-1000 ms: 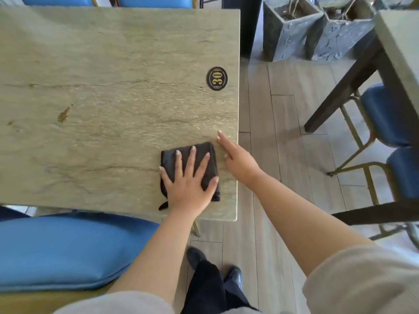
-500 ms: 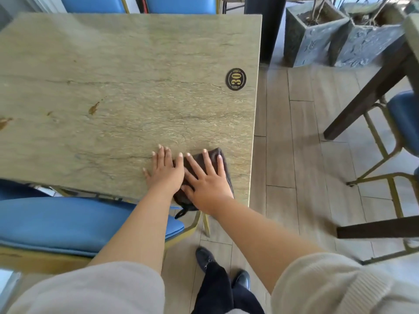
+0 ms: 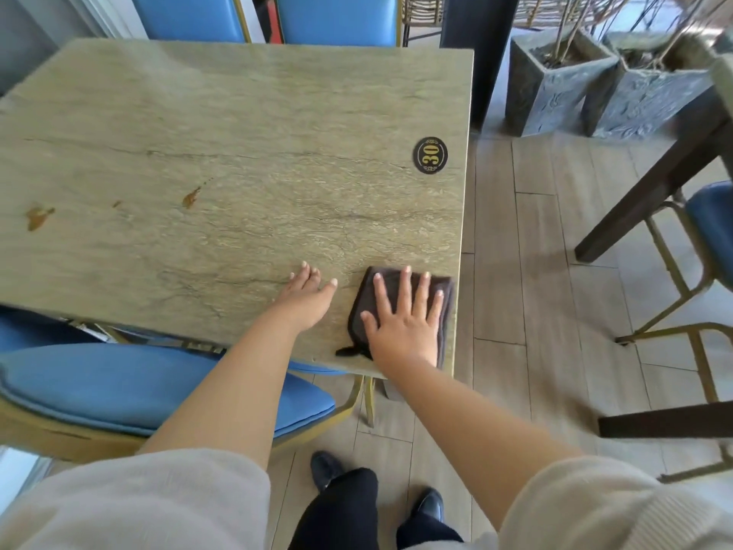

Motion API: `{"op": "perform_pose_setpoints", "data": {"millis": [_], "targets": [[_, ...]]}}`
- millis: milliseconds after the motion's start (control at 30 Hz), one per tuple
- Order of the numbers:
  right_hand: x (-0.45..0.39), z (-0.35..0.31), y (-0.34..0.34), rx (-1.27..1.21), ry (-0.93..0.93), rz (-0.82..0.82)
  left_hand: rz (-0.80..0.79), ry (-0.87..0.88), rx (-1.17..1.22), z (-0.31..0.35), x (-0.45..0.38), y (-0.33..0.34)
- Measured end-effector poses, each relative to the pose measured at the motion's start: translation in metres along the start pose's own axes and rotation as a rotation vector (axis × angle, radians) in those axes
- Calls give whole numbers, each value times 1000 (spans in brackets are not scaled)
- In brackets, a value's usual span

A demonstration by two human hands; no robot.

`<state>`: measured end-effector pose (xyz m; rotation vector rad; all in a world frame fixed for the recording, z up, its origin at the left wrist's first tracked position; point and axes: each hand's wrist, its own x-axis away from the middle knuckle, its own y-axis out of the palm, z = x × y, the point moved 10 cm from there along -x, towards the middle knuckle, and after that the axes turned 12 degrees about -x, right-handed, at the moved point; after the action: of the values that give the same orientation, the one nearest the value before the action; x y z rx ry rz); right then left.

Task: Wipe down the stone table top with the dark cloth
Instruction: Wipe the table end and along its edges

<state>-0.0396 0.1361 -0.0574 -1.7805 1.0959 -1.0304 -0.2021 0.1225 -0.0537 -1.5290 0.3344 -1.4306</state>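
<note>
- Right hand [image 3: 404,315] lying spread flat, pressing folded dark cloth [image 3: 446,303] on veined stone worktop [image 3: 238,152]
- Left hand [image 3: 307,291] resting flat beside cloth, fingers straight

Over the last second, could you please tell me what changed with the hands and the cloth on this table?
The dark cloth passed from the left hand to the right hand, which now presses it flat with spread fingers. The left hand slid off leftward and now rests on the bare stone table top. The cloth stayed at the table's near right corner. The rust-coloured stains remain unwiped.
</note>
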Motion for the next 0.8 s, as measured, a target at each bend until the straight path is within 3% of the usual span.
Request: {"op": "perform_pose_setpoints", "data": {"millis": [100, 200, 267, 333, 433, 500, 567, 633, 733, 800], "targets": [[20, -57, 27, 47, -274, -69, -24, 52, -18, 1, -6, -16], [27, -95, 44, 184, -728, -202, -26, 143, -110, -4, -15, -40], [15, -104, 38, 211, -895, -268, -37, 195, -97, -13, -21, -56], [-21, -101, 25, 191, -791, -210, -18, 234, -117, -31, -31, -71], [-74, -84, 7, 81, -230, 36, 44, 221, -170, -83, -54, -94], [-82, -93, 15, -4, 95, 71, 108, 210, -214, -123, -70, -110], [-84, -137, 32, -27, 171, 59, 174, 209, -255, -158, -83, -129], [-81, -201, 59, -9, 8, 20, 257, 198, -281, -187, -93, -150], [-67, -286, 92, 63, -445, -81, 400, 145, -273, -226, -108, -179], [-63, -306, 100, 145, -730, -172, 460, 91, -237, -252, -119, -189]]}}
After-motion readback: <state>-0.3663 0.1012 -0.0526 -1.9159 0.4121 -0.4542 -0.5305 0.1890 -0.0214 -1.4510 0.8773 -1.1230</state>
